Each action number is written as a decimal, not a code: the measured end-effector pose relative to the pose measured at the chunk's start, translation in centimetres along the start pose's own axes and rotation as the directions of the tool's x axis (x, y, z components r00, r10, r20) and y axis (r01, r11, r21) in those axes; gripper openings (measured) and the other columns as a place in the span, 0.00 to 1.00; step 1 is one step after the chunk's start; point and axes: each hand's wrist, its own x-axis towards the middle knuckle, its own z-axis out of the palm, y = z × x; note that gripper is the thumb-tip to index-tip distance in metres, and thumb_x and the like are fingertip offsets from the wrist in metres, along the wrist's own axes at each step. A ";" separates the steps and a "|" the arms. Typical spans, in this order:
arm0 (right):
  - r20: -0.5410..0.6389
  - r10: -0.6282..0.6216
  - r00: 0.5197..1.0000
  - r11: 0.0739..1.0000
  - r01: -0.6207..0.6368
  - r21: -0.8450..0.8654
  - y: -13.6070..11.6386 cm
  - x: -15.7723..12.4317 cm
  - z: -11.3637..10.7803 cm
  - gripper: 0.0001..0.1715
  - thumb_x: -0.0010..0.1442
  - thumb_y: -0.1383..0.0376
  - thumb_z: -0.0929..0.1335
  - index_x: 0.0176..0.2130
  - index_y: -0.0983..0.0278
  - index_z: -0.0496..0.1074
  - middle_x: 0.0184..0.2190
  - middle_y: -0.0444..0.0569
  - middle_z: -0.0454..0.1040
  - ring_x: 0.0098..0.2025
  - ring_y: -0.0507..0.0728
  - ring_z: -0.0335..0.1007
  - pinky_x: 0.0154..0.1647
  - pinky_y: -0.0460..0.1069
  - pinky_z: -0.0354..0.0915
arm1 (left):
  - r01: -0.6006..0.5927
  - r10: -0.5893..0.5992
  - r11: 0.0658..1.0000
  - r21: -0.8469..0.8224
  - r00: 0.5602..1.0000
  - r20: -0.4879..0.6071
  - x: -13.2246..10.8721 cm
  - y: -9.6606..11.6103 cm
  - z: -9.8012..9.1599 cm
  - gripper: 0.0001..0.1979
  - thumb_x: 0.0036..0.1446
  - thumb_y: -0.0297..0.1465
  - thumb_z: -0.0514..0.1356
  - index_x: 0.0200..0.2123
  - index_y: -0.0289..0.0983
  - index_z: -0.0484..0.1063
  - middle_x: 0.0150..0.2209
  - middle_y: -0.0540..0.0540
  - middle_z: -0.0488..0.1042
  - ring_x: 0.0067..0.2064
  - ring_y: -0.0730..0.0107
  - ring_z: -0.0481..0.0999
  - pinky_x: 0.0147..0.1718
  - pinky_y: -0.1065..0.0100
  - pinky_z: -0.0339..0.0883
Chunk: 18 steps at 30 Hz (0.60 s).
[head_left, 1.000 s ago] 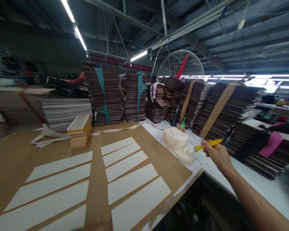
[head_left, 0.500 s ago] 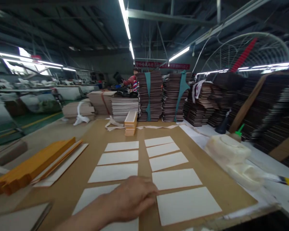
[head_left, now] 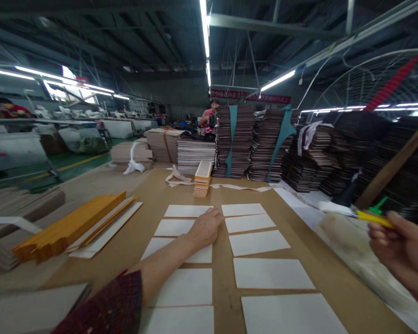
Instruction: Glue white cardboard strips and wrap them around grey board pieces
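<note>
- The left hand is laid flat on the white cards, with the fingers spread out and nothing gripped.
- The hand is stretched over the right end of the second card in the left row, and the fingertips are placed near the corner of the top card.
- The white cards are set out in two rows on a big brown sheet, and a thin gap is left between the rows.
- A yellow handle is gripped in the right hand, with the fingers curled tight around it.
- The right hand is held up near the right edge of the sheet, well apart from the left hand.
- A pale lump is seen just beside the right hand, but it is too blurred to tell what it is.
- A pile of orange strips is laid on the left side.
- A small stack of cards is stood at the far end of the sheet.
- Tall dark stacks tied with blue-green bands are piled behind it.
</note>
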 end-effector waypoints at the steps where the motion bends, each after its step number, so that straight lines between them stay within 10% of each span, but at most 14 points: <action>1: -0.016 0.057 0.998 0.996 -0.055 0.073 -0.2 1.0 2.7 0.27 0.54 0.36 0.67 0.24 0.53 0.63 0.16 0.49 0.66 0.15 0.55 0.62 0.12 0.52 0.60 | -0.003 0.003 1.000 0.001 1.000 0.002 0.1 -0.1 0.4 0.25 0.51 0.14 0.53 0.50 0.37 0.74 0.51 0.41 0.75 0.55 0.57 0.70 0.59 0.58 0.65; 9: 0.189 0.383 0.904 0.865 -0.423 0.270 0.7 3.5 21.4 0.18 0.69 0.53 0.68 0.40 0.66 0.72 0.29 0.43 0.73 0.25 0.49 0.69 0.25 0.46 0.69 | 0.005 -0.005 1.000 -0.012 1.000 -0.006 -0.1 -0.5 1.8 0.24 0.55 0.19 0.54 0.55 0.35 0.71 0.56 0.39 0.73 0.57 0.56 0.70 0.58 0.58 0.66; 18: 0.297 0.497 0.815 0.816 -0.555 0.158 2.3 4.0 27.0 0.15 0.69 0.56 0.68 0.45 0.66 0.72 0.35 0.45 0.73 0.28 0.49 0.69 0.26 0.45 0.69 | -0.025 0.024 0.999 -0.032 1.000 -0.009 -0.2 -0.7 2.2 0.25 0.56 0.20 0.54 0.57 0.36 0.71 0.59 0.43 0.73 0.57 0.54 0.69 0.58 0.56 0.65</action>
